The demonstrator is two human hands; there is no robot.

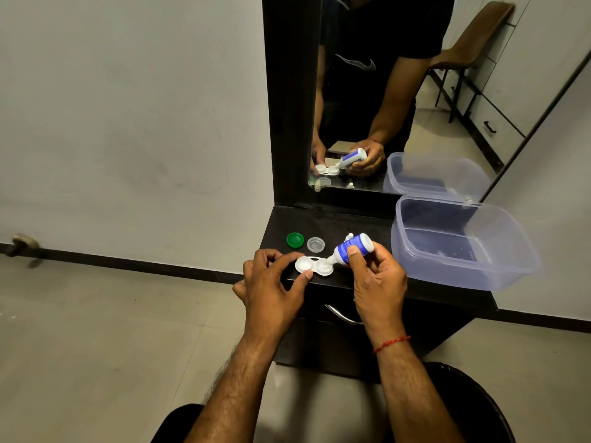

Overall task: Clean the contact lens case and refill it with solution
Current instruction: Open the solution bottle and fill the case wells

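Case: white plastic lens case (pixel 314 266), two round wells, over the dark cabinet top's (pixel 351 225) front edge.
Left hand (pixel 271 282): fingers pinch the case's left well.
Right hand (pixel 377 279): clamped around the tilted blue-white solution bottle (pixel 351 247), nozzle at the right well.
Caps: green cap (pixel 295 240) and clear cap (pixel 315 244), round, lying behind the case.

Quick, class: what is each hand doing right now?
Left hand: closed on the contact lens case, pinching its left end.
Right hand: closed on the solution bottle, nozzle tipped at the case's right well.
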